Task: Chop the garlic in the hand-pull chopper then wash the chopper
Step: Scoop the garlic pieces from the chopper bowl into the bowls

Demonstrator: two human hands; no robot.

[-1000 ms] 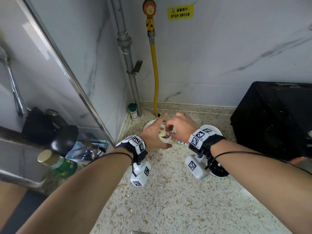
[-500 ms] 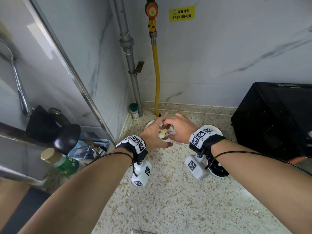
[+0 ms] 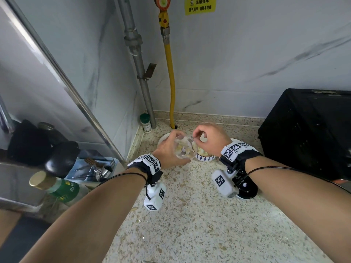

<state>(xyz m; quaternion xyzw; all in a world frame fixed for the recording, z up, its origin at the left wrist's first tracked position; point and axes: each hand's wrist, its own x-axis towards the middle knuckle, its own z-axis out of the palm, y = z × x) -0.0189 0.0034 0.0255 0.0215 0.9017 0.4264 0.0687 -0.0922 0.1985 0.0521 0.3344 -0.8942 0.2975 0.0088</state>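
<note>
Since the earlier frames the clear chopper cup (image 3: pixel 182 149) has been lifted off the counter and tipped, and the camera has dipped a little, so the wall sticker now sits at the top edge. Nearest, both bare forearms reach in from the lower corners over the speckled stone countertop (image 3: pixel 190 228). Each wrist wears a black band with square printed markers, and a white marker box hangs under each: one (image 3: pixel 154 198) below the left wrist and one (image 3: pixel 224 184) below the right. A black round object (image 3: pixel 247 191) lies on the counter just beside the right box. At centre frame the left hand (image 3: pixel 167 153) grips the chopper cup, fingers wrapped round its wall, holding it tilted above the counter. There are pale garlic bits (image 3: pixel 179 148) inside it. The right hand (image 3: pixel 211 141) has its fingers curled, with the tips at the cup's rim; I cannot tell whether they pinch anything. Just beside the cup, under the right hand, stands a small blue-patterned bowl (image 3: pixel 206 158), and a white plate (image 3: pixel 162 139) shows behind the left hand. Further back, a green-capped jar (image 3: pixel 145 123) stands in the corner by a grey pipe (image 3: pixel 141 69) and a yellow gas hose (image 3: pixel 171 76). A black box (image 3: pixel 307 133) fills the right side.
</note>
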